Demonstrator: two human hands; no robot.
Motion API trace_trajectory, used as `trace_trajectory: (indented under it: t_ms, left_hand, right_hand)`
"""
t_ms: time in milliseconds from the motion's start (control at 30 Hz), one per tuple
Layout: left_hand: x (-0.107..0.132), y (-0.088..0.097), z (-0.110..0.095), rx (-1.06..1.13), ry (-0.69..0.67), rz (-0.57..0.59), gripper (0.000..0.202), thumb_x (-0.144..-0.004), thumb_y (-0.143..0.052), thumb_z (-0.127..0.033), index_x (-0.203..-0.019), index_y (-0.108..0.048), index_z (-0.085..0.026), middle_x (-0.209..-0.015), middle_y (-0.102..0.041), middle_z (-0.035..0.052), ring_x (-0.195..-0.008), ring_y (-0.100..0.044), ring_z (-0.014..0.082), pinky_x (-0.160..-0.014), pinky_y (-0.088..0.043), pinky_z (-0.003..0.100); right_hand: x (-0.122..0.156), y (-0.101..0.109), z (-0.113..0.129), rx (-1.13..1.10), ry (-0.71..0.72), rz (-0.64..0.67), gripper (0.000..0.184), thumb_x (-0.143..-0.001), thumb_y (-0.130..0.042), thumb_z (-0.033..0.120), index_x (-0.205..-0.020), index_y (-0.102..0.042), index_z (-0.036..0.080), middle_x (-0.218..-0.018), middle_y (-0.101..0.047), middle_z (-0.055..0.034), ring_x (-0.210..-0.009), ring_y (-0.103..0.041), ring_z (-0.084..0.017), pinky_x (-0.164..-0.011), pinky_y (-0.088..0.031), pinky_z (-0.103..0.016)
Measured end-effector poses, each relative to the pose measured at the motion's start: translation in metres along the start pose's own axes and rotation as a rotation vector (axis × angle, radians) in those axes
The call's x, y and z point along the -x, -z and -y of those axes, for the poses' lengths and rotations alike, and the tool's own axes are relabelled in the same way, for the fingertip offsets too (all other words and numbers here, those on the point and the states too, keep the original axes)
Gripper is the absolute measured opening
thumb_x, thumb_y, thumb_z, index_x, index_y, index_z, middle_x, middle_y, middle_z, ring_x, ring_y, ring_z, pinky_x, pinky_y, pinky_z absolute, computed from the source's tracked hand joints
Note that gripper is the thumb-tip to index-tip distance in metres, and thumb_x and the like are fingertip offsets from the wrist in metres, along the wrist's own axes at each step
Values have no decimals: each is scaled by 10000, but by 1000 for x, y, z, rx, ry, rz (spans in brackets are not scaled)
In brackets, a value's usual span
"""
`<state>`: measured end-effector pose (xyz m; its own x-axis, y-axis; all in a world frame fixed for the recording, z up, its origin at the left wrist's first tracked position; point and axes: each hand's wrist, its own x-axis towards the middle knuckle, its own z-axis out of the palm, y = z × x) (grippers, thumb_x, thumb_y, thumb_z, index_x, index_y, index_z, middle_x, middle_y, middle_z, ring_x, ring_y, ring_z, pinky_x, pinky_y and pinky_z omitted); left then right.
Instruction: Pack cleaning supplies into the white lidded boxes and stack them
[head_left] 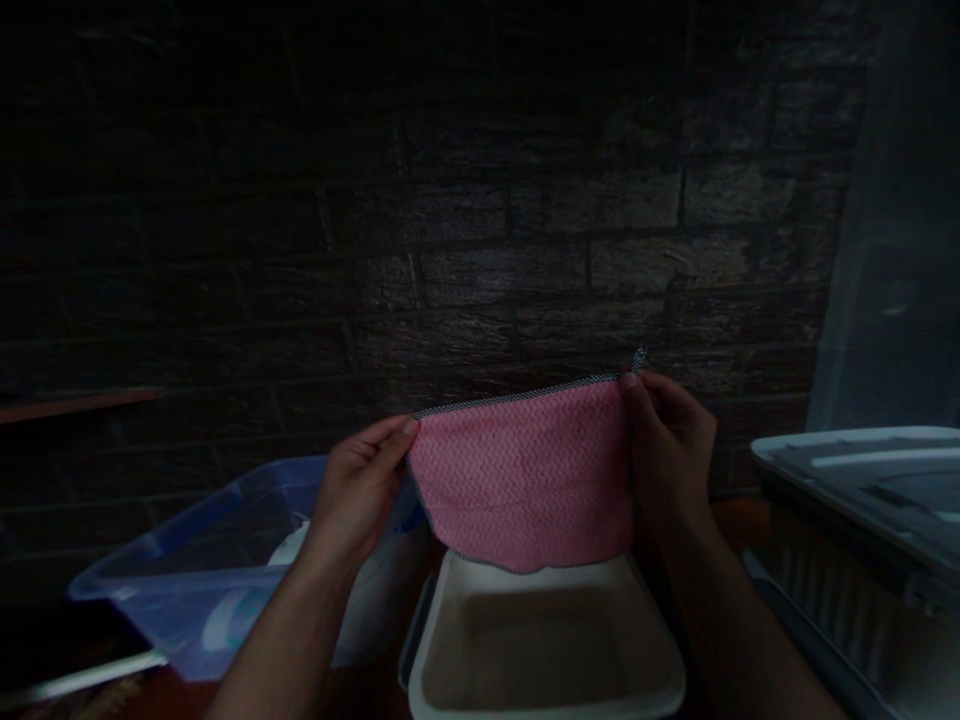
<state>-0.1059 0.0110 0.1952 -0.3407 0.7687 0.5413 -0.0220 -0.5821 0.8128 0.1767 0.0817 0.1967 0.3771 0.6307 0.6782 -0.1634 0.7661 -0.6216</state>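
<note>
A pink textured cloth with a dark checkered edging hangs stretched between my two hands. My left hand pinches its upper left corner between thumb and fingers. At the upper right corner my right hand grips it, and a small twist of edging sticks up above the thumb. The lower edge of the cloth hangs over the far rim of a pale rectangular container, which stands open just below. Whether cloth and rim touch, I cannot tell.
To the left is a translucent blue plastic bin with white items inside. A clear-sided box with a grey lid stands at the right. Behind everything rises a dark brick wall. The scene is dim.
</note>
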Motion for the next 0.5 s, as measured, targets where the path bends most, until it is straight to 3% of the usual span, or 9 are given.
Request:
trace_trajectory:
  t_ms: [200,367,500]
  left_hand:
    - [2,1,2,-27,-38,-14,188,-794,-850,-347,-848,-804,-173,-784,-760,30,-693,-644,138,-674,-495,229]
    - [1,1,6,-160,-138,-34,253,-910,-718,-432,-819,-683,-199,-641,-597,-37,-544,-482,102,-512,-355,209]
    - [1,3,8,-465,-303,-123,259,-1000,-575,-430,-867,-623,-213,-692,-542,-31,-601,-470,129,-544,-351,240]
  right_hand:
    - [-2,4,-5,47,-9,-105,270,-858,-768,445,-919,-769,182,-713,-632,6,-590,-509,-124,-530,-370,-252]
    - [-2,4,-9,103,-25,-10,258,-885,-735,445,-852,-729,189,-676,-572,19,-562,-465,-120,-501,-338,-253]
    - [-1,2,-12,188,29,73,257,-923,-685,438,-819,-676,202,-652,-529,25,-557,-446,-127,-494,-327,-264]
